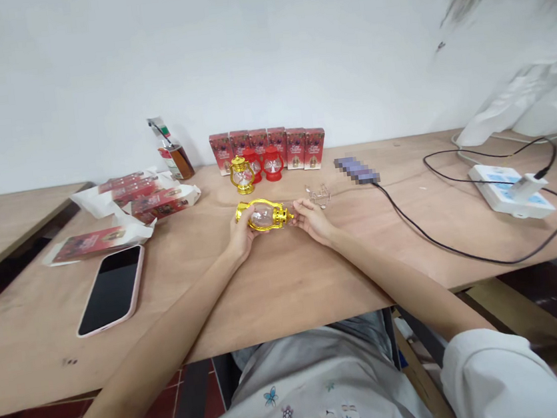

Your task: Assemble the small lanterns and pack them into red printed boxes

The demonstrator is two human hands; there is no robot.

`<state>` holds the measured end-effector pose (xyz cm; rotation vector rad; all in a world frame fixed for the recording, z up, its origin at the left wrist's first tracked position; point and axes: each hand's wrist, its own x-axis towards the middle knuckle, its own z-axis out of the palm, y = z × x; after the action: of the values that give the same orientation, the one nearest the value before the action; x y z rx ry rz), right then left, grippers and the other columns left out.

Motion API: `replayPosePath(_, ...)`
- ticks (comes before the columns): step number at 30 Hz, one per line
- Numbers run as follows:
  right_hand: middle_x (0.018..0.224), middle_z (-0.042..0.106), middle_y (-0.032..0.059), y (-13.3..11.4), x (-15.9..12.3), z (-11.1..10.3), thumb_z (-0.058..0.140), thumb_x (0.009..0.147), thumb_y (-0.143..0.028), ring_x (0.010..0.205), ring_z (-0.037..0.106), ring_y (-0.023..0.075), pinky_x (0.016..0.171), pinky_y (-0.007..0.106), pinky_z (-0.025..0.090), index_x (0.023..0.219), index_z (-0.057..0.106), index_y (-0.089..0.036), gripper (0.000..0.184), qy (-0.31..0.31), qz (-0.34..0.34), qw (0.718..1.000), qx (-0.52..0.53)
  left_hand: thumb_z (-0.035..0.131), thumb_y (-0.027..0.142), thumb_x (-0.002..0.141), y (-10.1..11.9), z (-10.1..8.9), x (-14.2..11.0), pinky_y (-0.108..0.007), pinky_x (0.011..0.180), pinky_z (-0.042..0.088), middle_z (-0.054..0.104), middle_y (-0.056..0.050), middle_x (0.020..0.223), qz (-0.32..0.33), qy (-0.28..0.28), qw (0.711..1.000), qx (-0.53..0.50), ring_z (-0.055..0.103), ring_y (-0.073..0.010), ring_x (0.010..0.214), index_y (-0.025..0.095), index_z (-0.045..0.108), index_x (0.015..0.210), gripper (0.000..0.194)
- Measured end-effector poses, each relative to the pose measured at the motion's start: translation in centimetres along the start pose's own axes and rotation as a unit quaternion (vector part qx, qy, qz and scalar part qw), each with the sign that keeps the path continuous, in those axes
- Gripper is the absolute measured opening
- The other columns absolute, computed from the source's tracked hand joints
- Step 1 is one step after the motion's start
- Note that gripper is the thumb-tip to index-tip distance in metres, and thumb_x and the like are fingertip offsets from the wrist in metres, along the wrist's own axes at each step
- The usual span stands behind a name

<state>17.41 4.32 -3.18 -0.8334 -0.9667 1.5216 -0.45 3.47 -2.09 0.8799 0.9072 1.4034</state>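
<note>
My left hand (242,235) is wrapped around the base end of a small gold lantern (279,216) with a clear globe. The lantern lies sideways above the table, its top pointing right. At that top end my right hand (312,220) is closed in a pinch; what its fingertips hold, if anything, is too small to make out. Just behind the right hand lies a little heap of thin wire pieces (320,195). Beyond my hands stand another gold lantern (242,175) and two red lanterns (273,164), all upright.
Several red printed boxes (296,148) stand in a row by the wall. Opened wrappers with red boxes (157,203), a bottle (175,157) and a phone (111,292) are on the left. A blurred-out device (356,170) connects by black cable to a power strip (510,190) on the right.
</note>
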Motion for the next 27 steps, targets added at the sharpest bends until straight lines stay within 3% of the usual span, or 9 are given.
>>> replayPosePath(4,0.056,0.052,-0.0078,-0.2,0.2,0.0,0.082,0.056,-0.044,0.052,0.052,0.0081,0.061,0.025,0.047,0.069,0.053,-0.021,0.04,0.009,0.038,0.999,0.033,0.074,0.043,0.061,0.0,-0.1,0.1,-0.024,0.051,0.052,0.065,-0.001,0.076,-0.004,-0.011,1.0,-0.004,0.062,-0.0149,0.064,0.015,0.057,0.087,0.042)
replayPosePath(8,0.057,0.051,-0.0078,-0.6,0.6,-0.5,0.081,0.059,-0.044,0.051,0.05,0.0065,0.06,0.024,0.047,0.067,0.053,-0.019,0.038,0.023,0.018,0.999,0.039,0.076,0.044,0.06,-0.1,-0.2,0.2,-0.028,0.06,0.055,0.066,-0.003,0.087,-0.002,-0.008,1.0,-0.002,0.065,-0.0169,0.072,0.016,0.054,0.092,0.047)
replayPosePath(13,0.056,0.047,-0.0083,-1.5,1.5,-1.8,0.081,0.058,-0.045,0.049,0.043,0.005,0.055,0.022,0.043,0.066,0.054,-0.019,0.038,0.098,-0.074,0.992,0.03,0.08,0.042,0.056,-0.8,0.0,0.2,-0.033,0.068,0.055,0.062,-0.005,0.101,0.058,-0.032,0.992,0.111,0.062,-0.0194,0.085,0.017,0.052,0.093,0.053)
replayPosePath(16,0.055,0.044,-0.0085,-2.0,1.8,-2.1,0.079,0.058,-0.05,0.048,0.041,0.0052,0.053,0.021,0.041,0.064,0.053,-0.02,0.04,0.14,-0.154,0.978,-0.007,0.081,0.038,0.054,-1.1,0.1,-0.1,-0.035,0.079,0.052,0.063,-0.005,0.099,0.126,-0.083,0.962,0.228,0.06,-0.0208,0.092,0.017,0.053,0.094,0.053)
replayPosePath(19,0.06,0.05,-0.006,-2.4,1.2,-1.7,0.072,0.065,-0.053,0.054,0.048,0.0077,0.055,0.022,0.042,0.068,0.056,-0.02,0.037,0.158,-0.242,0.953,-0.089,0.08,0.036,0.057,-1.3,-0.1,-0.3,-0.037,0.089,0.047,0.064,-0.006,0.106,0.168,-0.128,0.931,0.299,0.06,-0.0219,0.099,0.017,0.054,0.103,0.055)
replayPosePath(21,0.067,0.057,-0.0027,-2.6,0.3,-1.1,0.066,0.074,-0.05,0.063,0.055,0.0104,0.061,0.024,0.046,0.074,0.059,-0.02,0.031,0.151,-0.305,0.927,-0.16,0.078,0.037,0.06,-1.3,-0.2,-0.3,-0.038,0.09,0.047,0.065,-0.007,0.108,0.171,-0.133,0.916,0.337,0.06,-0.023,0.1,0.017,0.055,0.106,0.056)
replayPosePath(23,0.076,0.062,0.0008,-2.6,-0.8,-0.5,0.059,0.084,-0.042,0.074,0.059,0.0129,0.07,0.027,0.049,0.081,0.063,-0.02,0.022,0.11,-0.38,0.883,-0.252,0.078,0.038,0.06,-1.4,-0.3,-0.2,-0.038,0.089,0.047,0.065,-0.007,0.106,0.175,-0.113,0.912,0.354,0.06,-0.0237,0.098,0.016,0.055,0.106,0.056)
replayPosePath(27,0.089,0.064,0.006,-2.1,-2.5,0.6,0.051,0.091,-0.024,0.084,0.061,0.0155,0.078,0.031,0.05,0.092,0.067,-0.021,0.016,-0.032,-0.523,0.726,-0.446,0.076,0.04,0.061,-1.5,-0.3,0.1,-0.037,0.091,0.046,0.067,-0.007,0.102,0.192,-0.089,0.927,0.309,0.06,-0.023,0.099,0.016,0.056,0.1,0.05)
